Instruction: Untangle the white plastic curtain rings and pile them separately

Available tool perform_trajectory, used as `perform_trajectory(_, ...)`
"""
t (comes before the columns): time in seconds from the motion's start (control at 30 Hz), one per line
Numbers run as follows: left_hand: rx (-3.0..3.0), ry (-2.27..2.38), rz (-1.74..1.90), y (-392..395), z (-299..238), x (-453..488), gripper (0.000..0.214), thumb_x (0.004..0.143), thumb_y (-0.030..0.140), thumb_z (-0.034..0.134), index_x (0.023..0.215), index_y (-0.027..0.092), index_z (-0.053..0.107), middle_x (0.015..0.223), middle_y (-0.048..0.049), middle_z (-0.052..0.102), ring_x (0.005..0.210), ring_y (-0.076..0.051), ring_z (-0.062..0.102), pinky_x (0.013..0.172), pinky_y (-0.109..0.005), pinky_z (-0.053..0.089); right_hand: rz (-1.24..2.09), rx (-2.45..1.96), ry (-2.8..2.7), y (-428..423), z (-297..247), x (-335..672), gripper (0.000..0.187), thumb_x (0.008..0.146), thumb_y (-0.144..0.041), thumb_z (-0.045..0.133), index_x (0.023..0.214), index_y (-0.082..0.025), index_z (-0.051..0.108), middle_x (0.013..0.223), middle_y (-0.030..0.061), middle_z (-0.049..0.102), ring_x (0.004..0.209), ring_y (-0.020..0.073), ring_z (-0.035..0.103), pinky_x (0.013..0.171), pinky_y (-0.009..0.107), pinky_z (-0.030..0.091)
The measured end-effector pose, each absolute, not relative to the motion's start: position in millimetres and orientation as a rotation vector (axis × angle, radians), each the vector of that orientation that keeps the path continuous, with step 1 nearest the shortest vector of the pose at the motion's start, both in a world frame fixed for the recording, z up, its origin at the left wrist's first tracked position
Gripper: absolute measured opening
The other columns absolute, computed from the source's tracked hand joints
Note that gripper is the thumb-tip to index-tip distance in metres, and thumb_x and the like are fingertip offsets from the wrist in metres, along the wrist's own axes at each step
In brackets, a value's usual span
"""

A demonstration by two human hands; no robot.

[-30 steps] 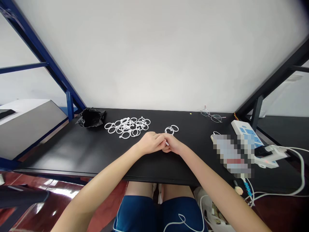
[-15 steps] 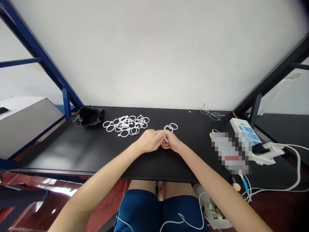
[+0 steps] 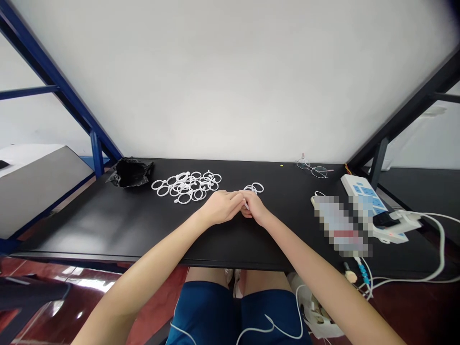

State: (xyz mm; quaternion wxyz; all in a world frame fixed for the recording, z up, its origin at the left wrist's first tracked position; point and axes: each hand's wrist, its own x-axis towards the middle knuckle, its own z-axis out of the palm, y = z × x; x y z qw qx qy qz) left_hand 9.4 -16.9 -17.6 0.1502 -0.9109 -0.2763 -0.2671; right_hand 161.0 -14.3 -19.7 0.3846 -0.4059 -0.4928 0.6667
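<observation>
My left hand (image 3: pixel 222 207) and my right hand (image 3: pixel 254 206) meet over the middle of the black table, fingers closed together. Between them a bit of a white curtain ring (image 3: pixel 246 205) shows; the fingers cover most of it. Just beyond my right hand lie a few white curtain rings (image 3: pixel 258 187), partly hidden by the knuckles. Left of my hands is a loose pile of several more white curtain rings (image 3: pixel 184 197), each with a small eyelet, some overlapping.
A crumpled black plastic bag (image 3: pixel 130 173) stands open at the back left of the table (image 3: pixel 108 225). Eyeglasses (image 3: pixel 319 171) lie at the back right. A blurred-out phone (image 3: pixel 339 225), a power strip (image 3: pixel 364 191) and white cables (image 3: pixel 440 249) occupy the right side.
Both hands stay together in nearly the same place, with slight finger movement around the white ring. The whole view has shifted a little; the rings on the table lie as before.
</observation>
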Motion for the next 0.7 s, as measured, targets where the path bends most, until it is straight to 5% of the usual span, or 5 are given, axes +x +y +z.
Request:
perform_trajectory(0.23, -2.631, -0.893, -0.808, -15.7, -19.0, 7.7, 0.028, 0.100, 0.028, 0.028, 0.084, 0.017, 0.048, 0.071, -0.0026, 0.060, 0.055, -0.013, 0.057, 0.051, -0.026, 0.037, 1.536, -1.044, -1.310, -13.4, -23.1, 159.5, 0.015, 0.074, -0.021, 0.043, 0.059, -0.022, 0.039, 0.040, -0.0088, 0.030, 0.031, 0.0063, 0.024, 0.031, 0.019, 0.021)
perform_trajectory(0.47, -2.442, -1.228, -0.976, -0.5, -10.0, -18.6, 0.027, 0.100, 0.030, 0.033, 0.087, 0.017, 0.052, 0.074, -0.0028, 0.061, 0.060, -0.012, 0.057, 0.055, -0.023, 0.036, 0.875, -1.203, -1.424, -10.3, -16.4, 177.9, 0.009, 0.080, -0.029, 0.052, 0.085, -0.021, 0.055, 0.071, -0.0010, 0.060, 0.051, 0.0100, 0.051, 0.048, 0.022, 0.040)
perform_trajectory(0.7, -2.185, -1.728, -0.879, 19.2, -8.4, -56.4, 0.030, 0.098, 0.035, 0.037, 0.091, 0.018, 0.060, 0.088, -0.0061, 0.062, 0.071, -0.016, 0.060, 0.058, -0.026, 0.037, 0.600, -1.476, -1.673, -7.0, -17.7, 195.3, 0.012, 0.071, -0.022, 0.063, 0.082, -0.021, 0.061, 0.083, 0.0014, 0.058, 0.060, 0.0121, 0.048, 0.059, 0.027, 0.040)
